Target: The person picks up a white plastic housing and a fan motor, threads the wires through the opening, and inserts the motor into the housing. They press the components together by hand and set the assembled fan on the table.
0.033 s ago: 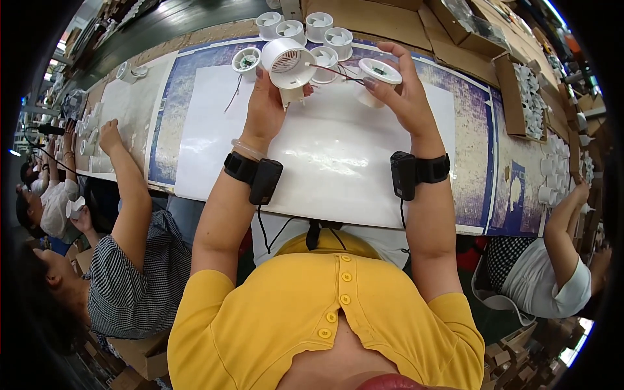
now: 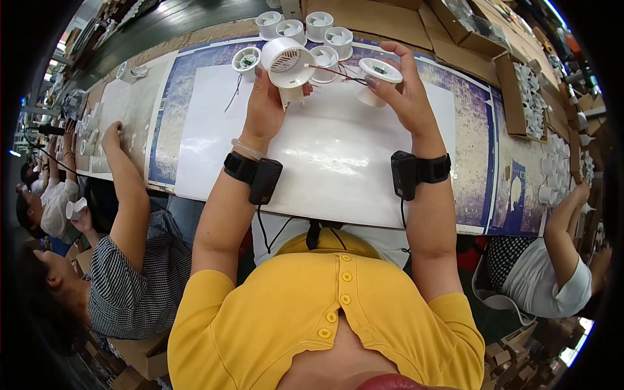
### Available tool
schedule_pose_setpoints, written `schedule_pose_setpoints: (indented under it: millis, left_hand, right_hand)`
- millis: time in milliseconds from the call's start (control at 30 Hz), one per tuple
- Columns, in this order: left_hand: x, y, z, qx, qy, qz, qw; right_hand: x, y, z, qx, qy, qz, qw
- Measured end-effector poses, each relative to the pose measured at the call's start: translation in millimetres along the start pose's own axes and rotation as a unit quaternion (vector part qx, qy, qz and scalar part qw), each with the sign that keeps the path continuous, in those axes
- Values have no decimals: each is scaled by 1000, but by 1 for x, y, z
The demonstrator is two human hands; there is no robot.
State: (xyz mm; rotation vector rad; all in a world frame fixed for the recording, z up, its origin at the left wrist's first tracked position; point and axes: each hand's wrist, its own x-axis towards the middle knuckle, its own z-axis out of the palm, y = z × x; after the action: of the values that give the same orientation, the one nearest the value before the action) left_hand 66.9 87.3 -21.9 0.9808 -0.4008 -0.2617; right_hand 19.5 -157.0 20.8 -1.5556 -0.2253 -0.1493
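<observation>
Wires point(image 2: 338, 73) are strung taut between a round white fan housing point(image 2: 287, 62), gripped in the left hand point(image 2: 265, 107), and a small white disc part point(image 2: 380, 70), pinched by the right hand point(image 2: 406, 97). Slack should be kept while the parts are mated, so the leads aren't torn. More housings point(image 2: 318, 29) are stacked just beyond the hands.

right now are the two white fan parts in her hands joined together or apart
Apart. The left hand holds the round grilled housing; the right hand holds a smaller white part. Only thin wires span the gap between them.

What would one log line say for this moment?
left hand: holds white round housing | right hand: holds white round part | thin wires between them | over white sheet
</observation>
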Motion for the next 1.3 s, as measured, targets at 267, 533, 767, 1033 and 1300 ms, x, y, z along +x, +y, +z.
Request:
schedule_pose_setpoints:
  millis: [267,533,767,1033,1300]
  left_hand:
    - [0,3,3,37,9,-35,999]
    - [-4,-6,1,176,46,-5,983]
    - [-6,-11,3,211,64,21,975]
    - [-6,-6,11,210,38,72,974]
    - [-7,-5,11,241,11,92,966]
  right_hand:
    - [1,2,0,-130,30,-109,985]
    - [1,2,5,-118,78,-101,985]
    - [0,1,7,-180,86,-66,978]
    - [0,4,12,-250,84,-45,964]
    - [0,3,11,-286,97,-22,953]
